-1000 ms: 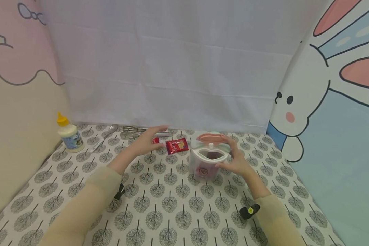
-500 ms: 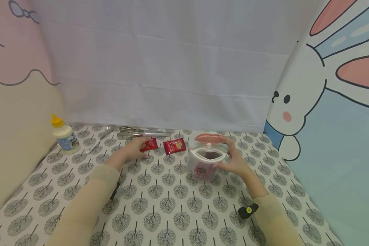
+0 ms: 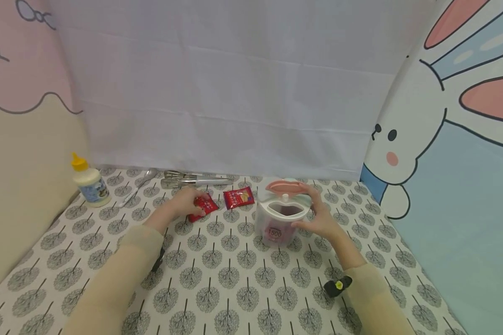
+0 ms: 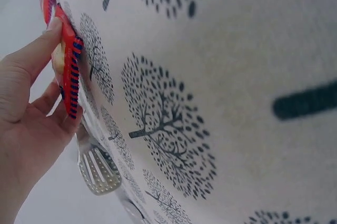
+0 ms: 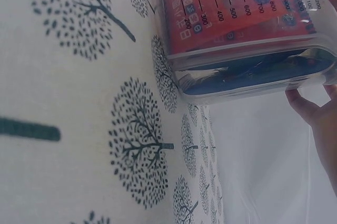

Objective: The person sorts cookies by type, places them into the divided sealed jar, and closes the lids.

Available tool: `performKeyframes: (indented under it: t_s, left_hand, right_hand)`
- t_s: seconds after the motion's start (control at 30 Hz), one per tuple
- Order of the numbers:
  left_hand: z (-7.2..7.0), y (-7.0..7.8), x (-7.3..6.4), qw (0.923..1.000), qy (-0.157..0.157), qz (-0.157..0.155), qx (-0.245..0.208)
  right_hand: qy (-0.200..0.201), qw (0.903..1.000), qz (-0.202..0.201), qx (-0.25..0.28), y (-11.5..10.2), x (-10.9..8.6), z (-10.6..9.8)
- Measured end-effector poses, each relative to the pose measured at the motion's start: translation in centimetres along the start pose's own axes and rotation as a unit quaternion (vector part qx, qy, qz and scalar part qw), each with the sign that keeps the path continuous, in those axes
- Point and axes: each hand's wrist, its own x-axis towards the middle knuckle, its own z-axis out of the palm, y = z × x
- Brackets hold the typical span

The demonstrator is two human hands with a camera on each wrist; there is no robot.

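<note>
My left hand [image 3: 181, 203] pinches a small red snack packet [image 3: 206, 207] between thumb and fingers; in the left wrist view the red packet [image 4: 68, 69] stands tilted in its grasp. A second red snack packet [image 3: 239, 197] lies flat to the right of it. My right hand [image 3: 321, 224] grips the clear plastic storage container [image 3: 275, 234] by its right side near the top. The pink-and-white flip lid [image 3: 284, 187] is raised, and the opening shows. Through the wall of the container [image 5: 247, 69], the right wrist view shows red and dark blue wrappers inside.
Metal kitchen tools, among them a slotted turner [image 4: 99, 170], lie behind my left hand. A long spoon [image 3: 136, 189] and a yellow-capped squeeze bottle [image 3: 93, 187] are farther left. A white curtain [image 3: 226, 88] borders the patterned table's far edge.
My left hand has gone from an open spread above the nearer packet to pinching it. That packet has shifted and turned slightly toward me. The right hand keeps its place on the container.
</note>
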Motion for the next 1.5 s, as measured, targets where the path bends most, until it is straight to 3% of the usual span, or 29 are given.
performKeyframes:
  t_s: [0.13, 0.47, 0.63, 0.8, 1.0, 1.13, 1.27, 1.37, 1.5]
  left_hand:
    - [0.0, 0.6, -0.4, 0.9992, -0.013, -0.004, -0.037]
    - [-1.0, 3.6, -1.3, 0.9996, 0.012, 0.008, -0.023]
    - [-2.1, 5.6, -2.2, 0.9964, 0.055, 0.058, -0.029]
    - [-3.4, 7.8, -3.5, 0.9905, 0.104, 0.083, -0.034]
    - [-5.0, 10.9, -5.2, 0.9778, 0.163, 0.115, -0.066]
    - [-5.4, 13.4, -6.2, 0.9588, 0.219, 0.158, -0.089]
    - [-5.1, 16.1, -6.7, 0.9214, 0.281, 0.242, -0.116]
    - [-4.4, 18.0, -6.5, 0.8923, 0.307, 0.306, -0.125]
    - [-3.1, 19.9, -5.6, 0.8696, 0.322, 0.352, -0.126]
  right_hand:
    - [-0.001, 1.0000, 0.003, -0.003, -0.1, 0.1, 0.0]
    - [0.000, 1.0000, 0.001, -0.003, -0.2, 0.1, -0.1]
    - [0.002, 0.9999, -0.010, -0.003, -0.2, 0.1, -0.1]
    - [0.006, 0.9998, -0.017, 0.000, -0.2, 0.1, -0.1]
    - [0.007, 0.9998, -0.020, 0.002, -0.1, 0.0, 0.0]
    - [0.005, 0.9999, -0.012, -0.003, 0.0, -0.1, 0.0]
    - [0.006, 0.9999, -0.014, 0.003, 0.0, -0.1, 0.1]
    - [0.006, 0.9999, -0.011, 0.011, 0.0, -0.1, 0.0]
    - [0.003, 0.9999, -0.008, 0.011, -0.1, 0.0, 0.0]
